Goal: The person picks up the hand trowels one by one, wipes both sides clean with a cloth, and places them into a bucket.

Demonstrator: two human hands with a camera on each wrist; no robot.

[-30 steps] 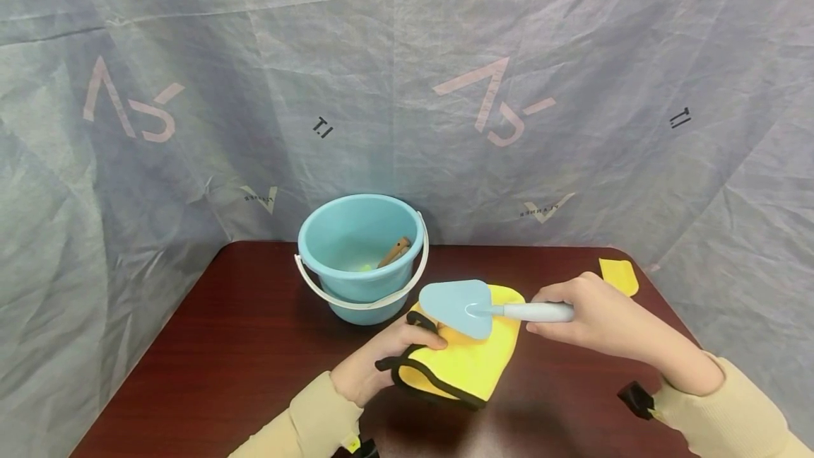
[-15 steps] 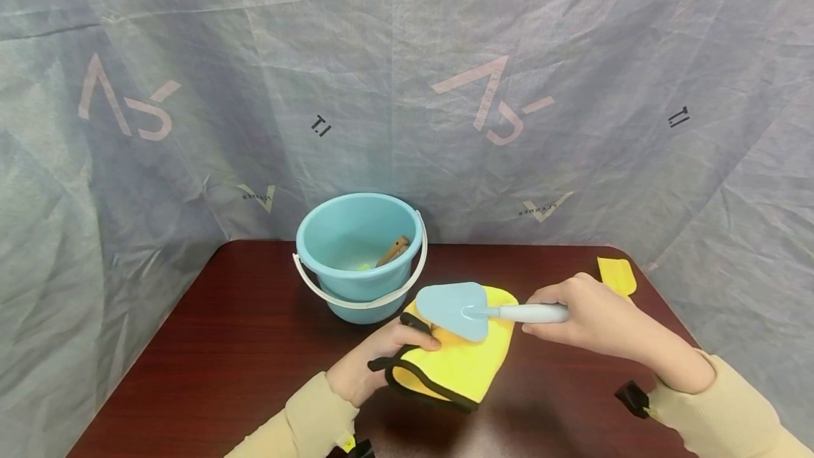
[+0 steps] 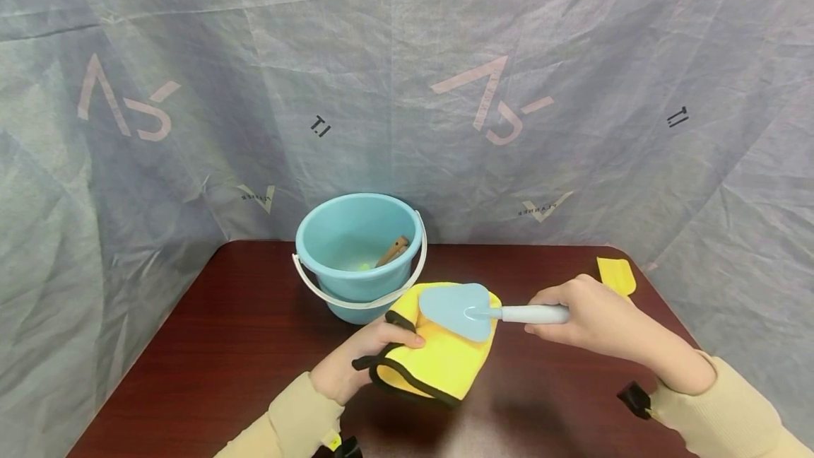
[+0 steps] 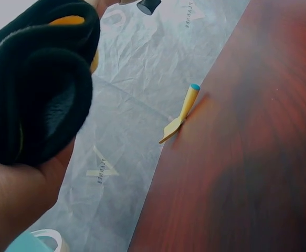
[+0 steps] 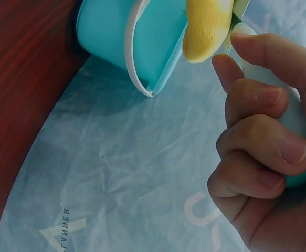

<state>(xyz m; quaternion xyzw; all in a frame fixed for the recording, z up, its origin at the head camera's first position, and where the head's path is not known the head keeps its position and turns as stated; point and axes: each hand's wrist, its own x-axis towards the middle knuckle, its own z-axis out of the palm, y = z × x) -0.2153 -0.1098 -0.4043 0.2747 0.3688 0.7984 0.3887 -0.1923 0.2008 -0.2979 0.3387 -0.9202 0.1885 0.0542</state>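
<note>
My left hand [image 3: 356,359] grips a folded yellow cloth [image 3: 439,362] with black edging, thumb on top. In the left wrist view the cloth's dark edging [image 4: 42,100] bulges over that hand. My right hand [image 3: 591,316] has its fingers curled round the white handle of a small trowel [image 3: 458,309]. The trowel's pale blue blade overlaps the yellow cloth in the head view, pointing left. From the right wrist, the handle [image 5: 294,118] shows inside the curled fingers, with the yellow cloth [image 5: 208,31] just beyond the fingertips.
A light blue bucket [image 3: 359,288] with a white handle stands behind the left hand, holding a brown wooden piece [image 3: 393,251]. A yellow shovel [image 4: 180,123] lies at the table's right rear, partly behind the right hand. Grey printed sheeting [image 3: 407,90] surrounds the dark red table [image 3: 210,359].
My left hand and the cloth have shifted left, so the trowel blade now overlaps the cloth's right part. The right hand and trowel have hardly moved.
</note>
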